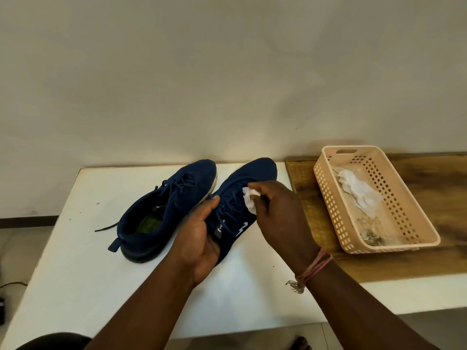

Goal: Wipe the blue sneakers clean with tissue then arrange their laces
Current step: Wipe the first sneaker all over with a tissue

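Two navy blue sneakers are on the white table (pixel 75 274). The left sneaker (pixel 164 210) lies flat with its toe towards the wall and one lace trailing out to the left. My left hand (pixel 199 238) grips the right sneaker (pixel 252 175) at its heel and inner side, thumb up near the laces. My right hand (pixel 275 215) pinches a crumpled white tissue (pixel 249 199) and holds it against that shoe's laced upper.
A beige perforated plastic basket (pixel 427 231) stands on the wooden board (pixel 429 258) to the right, with used white tissue (pixel 358 190) and some dirt inside. A plain wall rises right behind the table. A dark cable lies on the floor at far left.
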